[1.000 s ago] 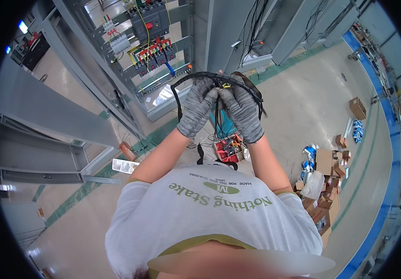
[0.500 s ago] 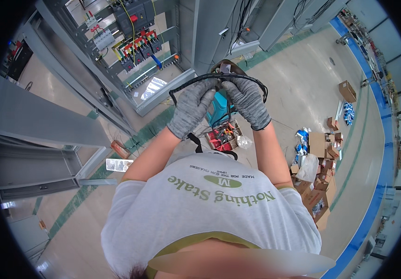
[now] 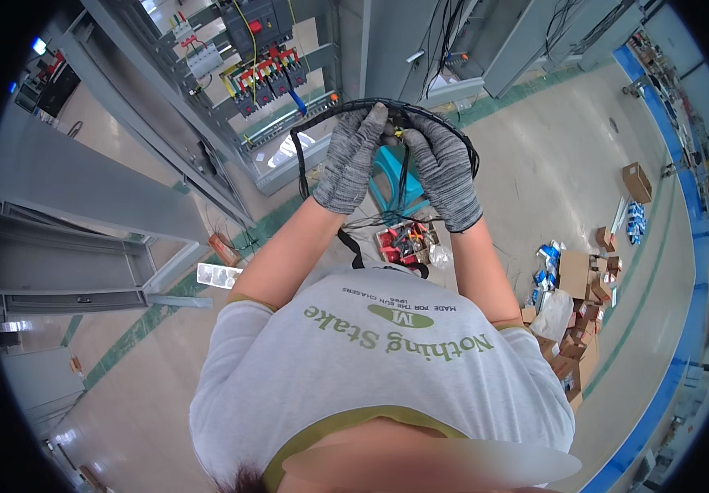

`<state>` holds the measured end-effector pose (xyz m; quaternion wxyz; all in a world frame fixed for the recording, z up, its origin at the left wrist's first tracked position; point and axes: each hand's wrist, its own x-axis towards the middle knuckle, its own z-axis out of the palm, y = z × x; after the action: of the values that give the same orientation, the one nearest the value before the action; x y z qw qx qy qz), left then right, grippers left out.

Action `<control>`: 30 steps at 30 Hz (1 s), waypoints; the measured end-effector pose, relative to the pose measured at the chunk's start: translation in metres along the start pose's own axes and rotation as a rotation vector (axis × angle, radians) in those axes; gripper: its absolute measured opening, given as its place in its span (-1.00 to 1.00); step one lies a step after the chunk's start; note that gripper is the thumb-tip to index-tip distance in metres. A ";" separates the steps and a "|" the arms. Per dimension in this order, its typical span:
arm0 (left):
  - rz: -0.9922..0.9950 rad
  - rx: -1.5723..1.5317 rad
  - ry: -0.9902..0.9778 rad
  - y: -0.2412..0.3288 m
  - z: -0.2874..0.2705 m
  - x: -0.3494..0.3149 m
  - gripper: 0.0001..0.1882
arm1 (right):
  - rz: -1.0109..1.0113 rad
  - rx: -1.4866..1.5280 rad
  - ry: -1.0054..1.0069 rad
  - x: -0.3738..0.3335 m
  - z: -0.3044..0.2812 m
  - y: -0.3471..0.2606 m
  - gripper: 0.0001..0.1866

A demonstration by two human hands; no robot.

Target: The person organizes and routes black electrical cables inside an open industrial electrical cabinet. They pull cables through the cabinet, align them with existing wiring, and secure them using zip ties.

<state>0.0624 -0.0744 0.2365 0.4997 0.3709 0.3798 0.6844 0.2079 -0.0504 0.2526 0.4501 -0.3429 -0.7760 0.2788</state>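
Both hands wear grey knitted gloves and are raised in front of me. A black cable bundle (image 3: 445, 125) arcs over them, its ends drooping on either side. My left hand (image 3: 348, 160) is closed on the bundle near its middle, fingers pointing up. Close beside it, my right hand (image 3: 445, 168) is closed on the same bundle. Between the fingertips shows a small yellow piece (image 3: 399, 132), too small to name. Thin black wires hang down between the hands, in front of a teal plastic stool (image 3: 395, 182).
An open grey electrical cabinet (image 3: 285, 168) with breakers (image 3: 262, 33) and coloured wires stands ahead left. Below the hands is a box of red-handled tools (image 3: 404, 243). Cardboard boxes (image 3: 576, 275) and blue packets lie on the floor at right. Grey panels (image 3: 83, 189) stand at left.
Both hands have risen a little, with the cable bundle higher over them. My left fingers have straightened upward along the bundle. The small yellow piece now shows between the fingertips. The whole view has shifted slightly.
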 end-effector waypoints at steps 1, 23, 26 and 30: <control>0.010 -0.064 0.000 0.002 0.004 0.004 -0.71 | 0.012 0.002 0.007 0.004 0.000 0.000 -0.68; -0.036 -0.098 -0.040 0.006 -0.011 -0.005 -0.73 | 0.321 0.514 0.036 0.012 0.007 -0.023 -0.84; -0.015 -0.148 0.025 0.007 -0.005 -0.012 -0.73 | 0.240 0.541 0.061 0.013 0.016 -0.014 -0.89; 0.003 -0.126 0.025 0.006 -0.006 -0.015 -0.72 | 0.169 0.468 0.086 0.015 0.028 -0.004 -0.88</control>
<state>0.0579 -0.0910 0.2369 0.5163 0.3310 0.3416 0.7122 0.1768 -0.0448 0.2513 0.5250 -0.3045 -0.6389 0.4728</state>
